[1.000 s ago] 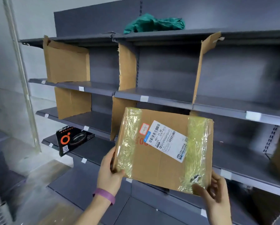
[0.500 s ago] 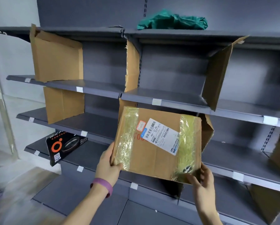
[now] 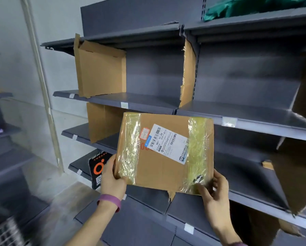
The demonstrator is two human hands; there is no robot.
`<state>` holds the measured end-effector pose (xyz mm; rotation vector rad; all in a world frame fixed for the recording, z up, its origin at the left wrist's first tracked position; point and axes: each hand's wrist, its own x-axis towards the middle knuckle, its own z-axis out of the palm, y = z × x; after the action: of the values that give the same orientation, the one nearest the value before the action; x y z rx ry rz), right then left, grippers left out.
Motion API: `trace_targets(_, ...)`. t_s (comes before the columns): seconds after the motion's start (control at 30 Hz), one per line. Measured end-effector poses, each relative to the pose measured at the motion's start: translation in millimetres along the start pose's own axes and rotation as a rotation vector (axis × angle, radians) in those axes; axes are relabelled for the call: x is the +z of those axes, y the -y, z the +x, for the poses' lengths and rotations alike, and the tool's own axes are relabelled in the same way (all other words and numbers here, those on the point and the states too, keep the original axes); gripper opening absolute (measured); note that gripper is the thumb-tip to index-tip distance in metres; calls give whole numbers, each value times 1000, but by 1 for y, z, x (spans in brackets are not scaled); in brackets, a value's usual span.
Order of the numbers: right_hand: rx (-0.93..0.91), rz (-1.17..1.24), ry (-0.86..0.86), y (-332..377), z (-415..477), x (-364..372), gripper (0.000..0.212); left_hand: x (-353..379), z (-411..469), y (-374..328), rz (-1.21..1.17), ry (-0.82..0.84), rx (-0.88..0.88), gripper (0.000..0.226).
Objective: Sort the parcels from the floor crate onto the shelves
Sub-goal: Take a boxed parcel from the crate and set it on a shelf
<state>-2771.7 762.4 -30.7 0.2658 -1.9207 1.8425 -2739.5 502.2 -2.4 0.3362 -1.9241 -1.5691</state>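
A flat brown cardboard parcel (image 3: 163, 153), banded with two strips of yellowish clear tape and bearing a white barcoded shipping label, was held up, slightly tilted, before the grey metal shelves (image 3: 251, 119). A black parcel with an orange ring (image 3: 97, 170) leaned on a lower shelf.

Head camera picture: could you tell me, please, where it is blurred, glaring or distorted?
Head view: the lower left corner smears with motion blur; the cardboard parcel held by the left hand and right hand is sharp, its label bars legible; glare glints off its yellow tape; wide-angle distortion splays the grey shelves.
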Motion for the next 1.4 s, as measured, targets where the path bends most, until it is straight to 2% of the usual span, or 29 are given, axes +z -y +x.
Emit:
trace_targets(0.1, -61, 34, 45, -1, 3, 47, 52, -30, 24, 7, -27, -69, -2, 79)
trace_targets(0.2, -156, 34, -13, -5, -2, 85, 50, -56, 51, 16, -32, -100, 28, 83)
trace_targets(0.3, -235, -25, -91, -14, -3, 104, 49, -72, 76, 27, -29, -8, 52, 85)
trace_targets(0.43, -345, -134, -133, -13, -6, 121, 26, -82, 102, 39, -46, 89, 104, 86)
trace_targets(0.57, -337, -187, -210, 2, -25, 154, 31, -102, 128, 56, -79, 205, 99, 77)
trace_targets(0.7, -421, -277, -230, 14, -45, 189, 29, -125, 146, 72, -102, 210, 74, 74)
trace_targets(0.77, -411, -293, -253, 11, -52, 204, 34, -138, 153, 77, -108, 219, 61, 75)
trace_targets(0.87, -288, -308, -271, 2, -60, 220, 26, -153, 162, 84, -111, 225, 40, 76)
trace_targets(0.93, -199, -313, -295, -3, -61, 231, 44, -160, 168, 88, -110, 233, 17, 75)
trace_targets(1.0, -164, -292, -307, -5, -60, 243, 48, -166, 175, 92, -108, 234, -5, 74)
trace_targets(1.13, -206, -259, -233, -9, -42, 265, 40, -182, 188, 99, -103, 190, -48, 71)
trace_targets(1.23, -160, -268, -191, -29, -28, 285, 55, -199, 199, 103, -66, 143, -72, 73)
trace_targets(1.4, -120, -186, -128, -37, -35, 346, 54, -241, 218, 118, -40, 26, -120, 75)
